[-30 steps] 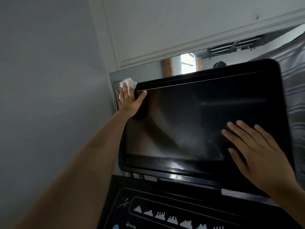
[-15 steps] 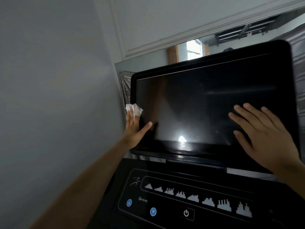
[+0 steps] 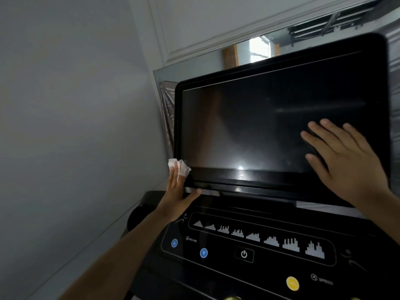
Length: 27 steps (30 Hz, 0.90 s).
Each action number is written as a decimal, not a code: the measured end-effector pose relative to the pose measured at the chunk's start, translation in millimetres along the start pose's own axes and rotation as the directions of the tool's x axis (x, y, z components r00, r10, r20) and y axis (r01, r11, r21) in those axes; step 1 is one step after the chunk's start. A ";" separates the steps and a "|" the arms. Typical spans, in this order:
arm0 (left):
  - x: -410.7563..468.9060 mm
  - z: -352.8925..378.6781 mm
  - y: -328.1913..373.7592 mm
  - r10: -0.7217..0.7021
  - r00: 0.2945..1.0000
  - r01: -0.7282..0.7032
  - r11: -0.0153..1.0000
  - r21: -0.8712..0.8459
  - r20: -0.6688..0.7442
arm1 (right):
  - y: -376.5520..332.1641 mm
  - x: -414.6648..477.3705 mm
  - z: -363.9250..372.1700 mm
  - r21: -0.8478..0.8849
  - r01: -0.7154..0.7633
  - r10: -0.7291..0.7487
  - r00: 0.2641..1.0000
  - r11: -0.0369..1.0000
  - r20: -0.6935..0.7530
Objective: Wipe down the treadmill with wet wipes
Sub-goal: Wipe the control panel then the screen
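Note:
The treadmill's big black screen [image 3: 249, 126] stands tilted above its control panel [image 3: 216, 263]. My left hand [image 3: 176, 195] lies with straight fingers against the screen's lower left corner and presses a crumpled white wet wipe [image 3: 180, 166] to the frame there. Its thumb reaches under the screen's bottom edge. My right hand [image 3: 346, 161] rests flat on the right part of the screen, fingers spread and holding nothing.
A grey wall [image 3: 75, 126] runs close along the left of the treadmill. Behind the screen hangs a mirror [image 3: 194, 63] under a white moulding. The panel carries blue arrow buttons [image 3: 203, 252], a power button [image 3: 244, 254] and a yellow button [image 3: 292, 283].
My left hand has slid the wipe down the screen's left edge, from the top corner to the bottom corner. The right hand has stayed flat on the screen.

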State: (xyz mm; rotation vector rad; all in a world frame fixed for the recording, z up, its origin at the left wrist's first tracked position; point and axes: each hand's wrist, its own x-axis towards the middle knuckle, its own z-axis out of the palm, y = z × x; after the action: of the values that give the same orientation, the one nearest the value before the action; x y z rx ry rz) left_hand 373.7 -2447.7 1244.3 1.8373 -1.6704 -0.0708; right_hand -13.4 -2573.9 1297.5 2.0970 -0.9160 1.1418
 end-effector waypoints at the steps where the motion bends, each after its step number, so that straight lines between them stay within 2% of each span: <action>1: -3.1 1.7 -0.7 0.003 1.000 -0.003 1.000 -0.007 -0.004 | -0.2 0.0 -0.4 -0.001 -0.003 0.003 1.000 1.000 0.004; 5: -13.3 7.1 5.6 0.001 1.000 -0.002 0.998 -0.057 -0.018 | -0.9 0.7 -0.6 -0.006 -0.004 0.004 1.000 1.000 -0.003; 9: -18.6 10.4 10.1 0.019 0.999 -0.016 0.998 0.064 -0.042 | 0.2 0.2 -0.7 -0.018 0.003 -0.003 1.000 1.000 0.010; 11: -20.1 10.6 12.6 0.079 0.996 -0.070 0.979 0.192 -0.036 | 0.6 0.8 -1.0 -0.019 0.004 -0.004 1.000 1.000 0.013; 13: -22.1 16.4 22.2 0.196 0.980 -0.186 0.943 0.277 -0.011 | -0.1 1.1 -1.1 -0.019 0.006 -0.005 1.000 1.000 0.012; 16: -24.1 29.9 39.0 0.314 0.949 -0.302 0.908 0.291 0.003 | 0.1 0.5 -2.4 -0.014 0.007 -0.007 1.000 1.000 0.014; 18: -25.1 35.8 38.6 0.256 0.964 -0.236 0.948 0.216 -0.070 | 0.9 0.3 -2.0 -0.008 0.016 -0.015 1.000 1.000 0.025; 19: -25.7 37.4 35.2 0.179 0.974 -0.159 0.977 0.140 -0.139 | 1.4 0.6 -2.0 -0.007 0.015 -0.015 1.000 1.000 0.026; 20: -26.4 38.2 31.4 0.067 0.978 -0.063 0.998 0.029 -0.196 | 1.8 0.9 -2.0 -0.006 0.013 -0.013 1.000 1.000 0.023; 22: -26.1 39.3 25.2 -0.150 0.967 0.106 0.973 -0.206 -0.208 | 1.5 0.3 -1.2 -0.006 0.013 -0.013 1.000 1.000 0.013; 24: -25.2 42.1 24.1 -0.201 0.957 0.137 0.949 -0.285 -0.209 | 1.3 0.0 -1.0 -0.004 0.018 -0.018 1.000 1.000 -0.001; 27: -26.1 44.2 24.0 -0.201 0.957 0.146 0.957 -0.250 -0.210 | 1.0 0.6 -1.6 0.001 0.019 -0.019 1.000 1.000 -0.012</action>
State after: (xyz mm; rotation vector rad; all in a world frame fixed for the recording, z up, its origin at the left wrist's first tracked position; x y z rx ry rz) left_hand 328.1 -2442.0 1211.3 1.7376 -1.2789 -0.1153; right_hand -14.6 -2573.5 1298.9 2.0930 -0.8888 1.1439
